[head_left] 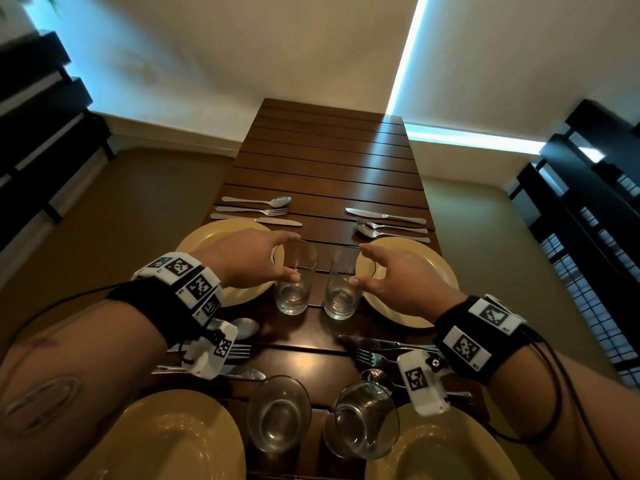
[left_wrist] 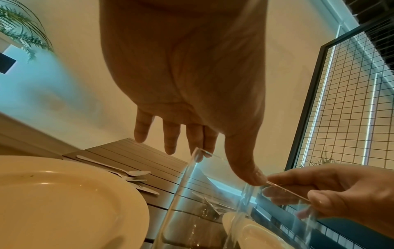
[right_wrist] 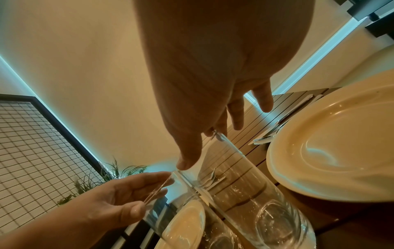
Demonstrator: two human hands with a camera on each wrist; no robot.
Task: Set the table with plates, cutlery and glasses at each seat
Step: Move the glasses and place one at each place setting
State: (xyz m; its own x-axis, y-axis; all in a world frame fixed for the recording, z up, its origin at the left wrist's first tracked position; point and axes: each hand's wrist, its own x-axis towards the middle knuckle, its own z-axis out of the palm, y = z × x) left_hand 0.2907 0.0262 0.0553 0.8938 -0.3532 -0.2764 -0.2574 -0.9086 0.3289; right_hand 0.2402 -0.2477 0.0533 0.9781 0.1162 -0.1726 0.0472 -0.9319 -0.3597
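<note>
Two clear glasses stand side by side at mid-table between two yellow plates. My left hand (head_left: 294,257) pinches the rim of the left glass (head_left: 294,292) between thumb and forefinger, with the other fingers straight. In the left wrist view the left hand (left_wrist: 231,164) has its thumb on the near rim of the left glass (left_wrist: 192,210). My right hand (head_left: 358,264) holds the right glass (head_left: 341,296) the same way; the right wrist view shows the right hand (right_wrist: 198,149) spanning the right glass (right_wrist: 245,193). Both glasses are upright on the table.
Far plates (head_left: 207,233) (head_left: 415,271) have a cutlery set (head_left: 256,211) (head_left: 388,223) beyond each. Near plates (head_left: 166,438) (head_left: 443,452), two more glasses (head_left: 278,417) (head_left: 362,419) and cutlery (head_left: 377,351) lie under my forearms. Dark furniture (head_left: 41,133) and a grid frame (head_left: 588,220) flank the slatted table (head_left: 329,150).
</note>
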